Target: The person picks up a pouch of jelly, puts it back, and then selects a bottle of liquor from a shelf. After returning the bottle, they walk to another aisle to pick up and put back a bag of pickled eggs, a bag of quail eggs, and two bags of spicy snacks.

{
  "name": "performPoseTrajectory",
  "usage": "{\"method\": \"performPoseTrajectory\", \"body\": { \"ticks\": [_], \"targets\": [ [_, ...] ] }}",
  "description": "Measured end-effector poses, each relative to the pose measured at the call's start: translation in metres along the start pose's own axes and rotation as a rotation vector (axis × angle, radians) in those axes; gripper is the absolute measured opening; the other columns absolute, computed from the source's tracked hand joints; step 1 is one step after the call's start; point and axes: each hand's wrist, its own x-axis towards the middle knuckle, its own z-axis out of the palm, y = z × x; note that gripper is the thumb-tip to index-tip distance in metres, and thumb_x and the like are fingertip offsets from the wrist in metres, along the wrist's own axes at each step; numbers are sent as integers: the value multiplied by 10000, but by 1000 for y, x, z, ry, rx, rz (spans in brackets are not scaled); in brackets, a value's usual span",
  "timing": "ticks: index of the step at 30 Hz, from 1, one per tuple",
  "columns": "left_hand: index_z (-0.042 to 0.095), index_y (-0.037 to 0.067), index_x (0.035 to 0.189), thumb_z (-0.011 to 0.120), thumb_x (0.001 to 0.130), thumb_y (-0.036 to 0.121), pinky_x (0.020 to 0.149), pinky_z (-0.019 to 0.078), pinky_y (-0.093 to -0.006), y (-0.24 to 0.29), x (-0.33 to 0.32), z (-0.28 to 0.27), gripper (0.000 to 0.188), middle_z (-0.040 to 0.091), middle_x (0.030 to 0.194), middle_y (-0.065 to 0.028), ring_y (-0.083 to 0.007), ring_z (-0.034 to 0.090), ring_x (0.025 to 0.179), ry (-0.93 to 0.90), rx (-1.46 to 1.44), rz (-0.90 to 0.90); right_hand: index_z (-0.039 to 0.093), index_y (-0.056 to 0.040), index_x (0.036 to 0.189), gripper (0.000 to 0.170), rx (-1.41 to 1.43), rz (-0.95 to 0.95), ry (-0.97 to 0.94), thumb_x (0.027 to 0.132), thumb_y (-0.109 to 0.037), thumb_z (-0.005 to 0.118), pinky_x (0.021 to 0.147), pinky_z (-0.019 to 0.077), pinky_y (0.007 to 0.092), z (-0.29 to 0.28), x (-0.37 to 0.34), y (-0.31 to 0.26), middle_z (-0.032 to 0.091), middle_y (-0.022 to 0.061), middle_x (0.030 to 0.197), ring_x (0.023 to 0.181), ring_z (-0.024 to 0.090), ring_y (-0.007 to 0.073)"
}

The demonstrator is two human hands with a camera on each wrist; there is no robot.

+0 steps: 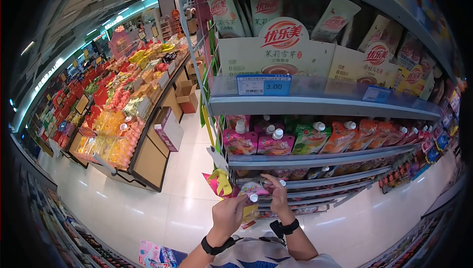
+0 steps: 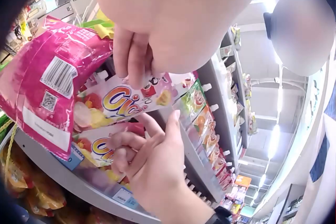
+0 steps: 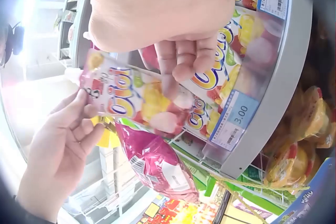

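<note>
My left hand (image 1: 227,216) pinches a jelly drink pouch (image 3: 126,95) by its top end; the pouch has colourful lettering and yellow and red fruit on white. In the left wrist view the left hand (image 2: 173,16) bends its fingers at that pouch (image 2: 107,103). My right hand (image 1: 279,199) is beside it at the shelf front. Its fingers hang loosely bent near the held pouch's edge in the right wrist view, thumb apart from them in the left wrist view. Matching pouches (image 3: 215,74) lie on the shelf right behind.
A magenta bag (image 2: 44,77) hangs at the shelf's left end. Blue price tags (image 3: 233,121) line the shelf edge. Above are rows of capped pouches (image 1: 276,142) and boxed drink packets (image 1: 276,51). A fruit display (image 1: 118,115) stands to the left across the aisle.
</note>
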Motion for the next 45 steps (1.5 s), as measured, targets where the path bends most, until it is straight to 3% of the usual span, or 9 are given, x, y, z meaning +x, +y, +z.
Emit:
{"method": "performPoseTrajectory", "body": {
  "ticks": [5,12,18,22,27,31,35,40,45],
  "targets": [
    [733,-10,933,784,784,-67,629,548,-346,19,2,-31,168,698,752,-120,-281,688,658,29,-114,-8,597,13,1354,919,166,87,-82,978,-784,341,674,480,276,2,-3,4,681,92,862,732,598,129],
    [729,9,885,827,747,-60,706,573,-359,25,-6,-46,183,699,725,-114,-282,690,670,12,-149,30,599,25,1323,634,176,127,-141,1059,-534,458,647,483,288,12,13,0,687,114,829,690,614,151],
    [727,2,890,818,760,-57,715,580,-350,25,-9,-50,169,708,723,-110,-263,689,645,-5,-140,32,652,51,1133,409,-213,177,-280,1025,-341,614,705,541,378,23,46,-14,713,197,843,742,705,326],
    [722,-18,927,777,801,-64,646,578,-320,23,-19,-55,145,733,750,-134,-243,722,636,-31,-168,-67,663,25,1242,434,-59,270,-292,1012,-342,642,719,550,369,11,39,-47,738,174,876,785,724,243],
    [709,-41,972,744,834,-77,623,580,-297,15,-37,-52,147,749,783,-162,-230,743,643,0,-295,-246,614,-63,1393,582,316,62,-510,904,-329,786,995,527,362,-8,-5,-46,639,134,1382,1208,659,247],
    [704,-53,943,717,870,-78,633,583,-282,21,-30,-47,78,749,779,-168,-221,749,654,81,-342,-165,630,-69,1371,653,87,29,-504,787,-193,894,985,533,355,16,-25,-84,655,118,1362,1171,675,238],
    [670,-50,1054,699,892,-78,630,581,-281,11,-41,-38,167,750,794,-152,-192,738,660,27,-407,-203,698,-53,1257,420,177,218,-416,883,-201,819,907,551,319,28,-49,-59,748,86,1154,1049,714,202],
    [498,-28,1304,669,969,78,707,522,-245,5,-32,-39,390,665,769,-39,-105,634,720,85,-729,-594,717,-48,1206,311,406,544,-435,978,-259,727,868,546,293,17,-58,-68,743,47,1131,996,683,102],
    [680,-44,1018,714,936,114,758,520,-270,-5,-26,-31,181,656,1000,-75,-142,634,832,-200,-778,-531,713,-24,1199,316,579,559,-381,986,-257,711,888,529,283,15,-62,-73,743,43,1110,1000,675,112]
  ]
}}
